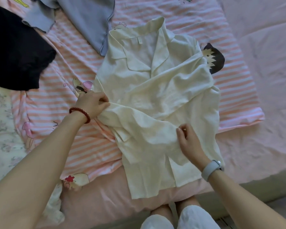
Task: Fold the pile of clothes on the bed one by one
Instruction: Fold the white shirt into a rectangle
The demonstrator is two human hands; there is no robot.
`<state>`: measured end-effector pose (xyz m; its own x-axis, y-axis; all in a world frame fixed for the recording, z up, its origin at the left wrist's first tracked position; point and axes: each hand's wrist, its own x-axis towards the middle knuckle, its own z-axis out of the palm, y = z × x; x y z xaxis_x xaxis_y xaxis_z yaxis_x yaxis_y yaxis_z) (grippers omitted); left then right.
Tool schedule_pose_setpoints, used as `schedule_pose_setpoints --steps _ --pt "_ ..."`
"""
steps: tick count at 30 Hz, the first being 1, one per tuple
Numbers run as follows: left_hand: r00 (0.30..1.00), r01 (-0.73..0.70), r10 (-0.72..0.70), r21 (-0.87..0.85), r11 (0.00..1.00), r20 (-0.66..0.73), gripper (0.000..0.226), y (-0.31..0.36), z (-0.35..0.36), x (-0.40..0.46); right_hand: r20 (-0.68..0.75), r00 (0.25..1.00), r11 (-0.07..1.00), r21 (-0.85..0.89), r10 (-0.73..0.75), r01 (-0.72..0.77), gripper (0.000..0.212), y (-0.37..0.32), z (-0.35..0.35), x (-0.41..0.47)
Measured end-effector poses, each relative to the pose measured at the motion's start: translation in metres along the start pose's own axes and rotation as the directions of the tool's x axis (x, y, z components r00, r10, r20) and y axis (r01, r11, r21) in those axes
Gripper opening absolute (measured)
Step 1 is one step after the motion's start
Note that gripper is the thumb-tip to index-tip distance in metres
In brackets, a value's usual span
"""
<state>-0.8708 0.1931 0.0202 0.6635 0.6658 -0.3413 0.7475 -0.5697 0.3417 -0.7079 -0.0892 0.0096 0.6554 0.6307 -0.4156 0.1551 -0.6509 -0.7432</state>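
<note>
A cream-white collared shirt [155, 90] lies face up on the bed, collar at the far end. Its right sleeve is folded across the chest. The left sleeve lies across the lower front. My left hand [92, 103], with a red bead bracelet on the wrist, pinches the shirt's left edge where that sleeve starts. My right hand [190, 141], with a grey band on the wrist, grips the sleeve's cuff end near the shirt's lower right.
A grey-blue garment [91, 19] lies at the far edge beside the collar. A black garment [16, 47] sits at the far left. Under everything is a pink-and-white striped cartoon quilt [64, 90] on a pink sheet [262, 63]. My knees [180, 215] are at the bed's near edge.
</note>
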Motion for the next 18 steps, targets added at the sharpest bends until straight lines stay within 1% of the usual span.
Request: schedule_pose_setpoints --steps 1,2,4,6,8,9,11,12,14,16,18 --pt "1.0 0.006 -0.008 -0.093 0.996 -0.019 0.015 -0.002 -0.006 -0.001 -0.035 0.999 0.999 0.006 -0.031 0.032 0.011 -0.006 -0.009 0.009" --pt "0.999 0.007 -0.014 -0.15 0.989 -0.043 0.017 -0.002 -0.013 -0.002 -0.056 0.996 0.998 -0.004 -0.067 0.067 0.009 -0.012 -0.02 0.019" --pt "0.994 0.037 -0.057 -0.207 0.978 -0.091 0.017 -0.001 -0.025 -0.002 -0.039 0.99 0.989 -0.069 -0.137 0.134 0.004 -0.02 -0.043 0.04" --pt "0.986 0.053 -0.09 -0.246 0.968 -0.143 0.018 0.003 -0.035 0.001 0.087 0.986 0.973 -0.172 -0.143 0.156 0.005 -0.027 -0.069 0.059" --pt "0.979 0.045 -0.099 -0.286 0.957 -0.179 0.017 0.007 -0.042 0.005 0.26 0.962 0.927 -0.335 -0.082 0.17 0.009 -0.033 -0.094 0.073" --pt "0.979 0.032 -0.093 -0.313 0.949 -0.181 0.015 0.008 -0.044 0.007 0.324 0.945 0.892 -0.413 -0.044 0.183 0.013 -0.035 -0.106 0.078" --pt "0.989 0.034 -0.081 -0.346 0.938 -0.124 0.015 0.012 -0.045 0.01 0.378 0.926 0.826 -0.522 0.001 0.212 0.019 -0.035 -0.123 0.087" --pt "0.995 0.048 -0.073 -0.319 0.947 -0.068 0.019 0.016 -0.045 0.011 0.372 0.928 0.815 -0.538 -0.001 0.216 0.02 -0.034 -0.13 0.09" --pt "0.997 0.059 -0.05 -0.189 0.98 0.053 0.023 0.021 -0.043 0.012 0.317 0.948 0.854 -0.487 -0.024 0.184 0.021 -0.031 -0.137 0.095" --pt "0.986 0.012 -0.008 -0.022 1.0 0.169 0.027 0.021 -0.042 0.015 0.2 0.978 0.914 -0.384 -0.058 0.133 0.025 -0.031 -0.137 0.099" --pt "0.964 -0.043 0.014 0.104 0.994 0.266 0.041 0.017 -0.041 0.017 0.038 0.995 0.955 -0.28 -0.091 0.098 0.023 -0.029 -0.133 0.102"
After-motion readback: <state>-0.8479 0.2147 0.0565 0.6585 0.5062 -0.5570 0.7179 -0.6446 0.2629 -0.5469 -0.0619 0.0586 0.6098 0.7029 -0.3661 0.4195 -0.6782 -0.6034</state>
